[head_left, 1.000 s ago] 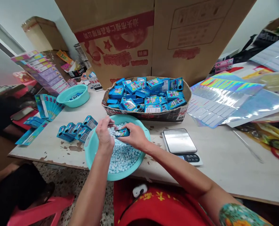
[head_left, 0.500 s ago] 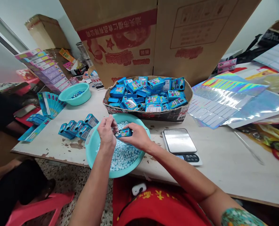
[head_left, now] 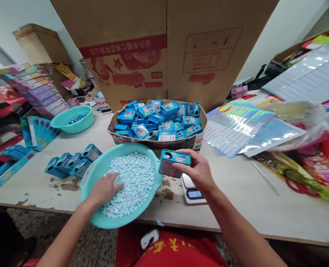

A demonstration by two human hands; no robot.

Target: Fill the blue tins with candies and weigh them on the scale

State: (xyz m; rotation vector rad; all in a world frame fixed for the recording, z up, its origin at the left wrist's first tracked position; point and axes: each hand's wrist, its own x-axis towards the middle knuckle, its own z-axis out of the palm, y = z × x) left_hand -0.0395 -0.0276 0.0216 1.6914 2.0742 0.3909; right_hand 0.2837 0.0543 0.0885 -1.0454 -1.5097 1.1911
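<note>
My right hand (head_left: pixel 196 168) grips a small blue candy box (head_left: pixel 175 157) between thumb and fingers, held up between the basin and the digital scale (head_left: pixel 193 194), partly covering the scale. A round hole shows at the left end of the box's top. My left hand (head_left: pixel 105 189) rests over the pale blue and white candies (head_left: pixel 133 181), fingers spread, at the left part of the turquoise basin (head_left: pixel 120 222). Whether the fingertips hold any candies I cannot tell.
Behind the basin, a cut-down carton (head_left: pixel 153 146) is heaped with blue boxes. Several blue boxes (head_left: pixel 72 163) stand to the left, near a second turquoise basin (head_left: pixel 72 126). Shiny printed sheets (head_left: pixel 236 129) and red scissors (head_left: pixel 300 187) lie right. A tall cardboard box (head_left: pixel 164 55) rises behind.
My hands have parted. The right one carried the candy box rightward, towards the scale, while the left moved down and left to the candies, its fingers spreading. The view shifted right.
</note>
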